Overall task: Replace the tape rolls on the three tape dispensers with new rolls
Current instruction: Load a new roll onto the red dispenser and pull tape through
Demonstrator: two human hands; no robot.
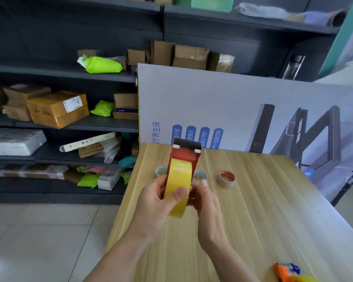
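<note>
Above the wooden table point(253, 200) I hold a red tape dispenser point(185, 153) with a black roller at its far end and a full yellow tape roll point(178, 184) seated in it. My left hand point(157, 202) grips the roll from the left, thumb across its face. My right hand point(206, 200) holds the dispenser and roll from the right. Behind them lie three near-empty rolls: a red-cored one point(227, 178) and two pale ones point(160, 171) point(201, 176), partly hidden. Another orange dispenser point(287, 271) with yellow tape lies at the bottom right.
A large printed cardboard sheet point(243, 102) stands upright along the table's far edge. Dark shelving point(59, 123) full of boxes and green parcels fills the left. Tiled floor point(39, 237) lies left of the table's edge.
</note>
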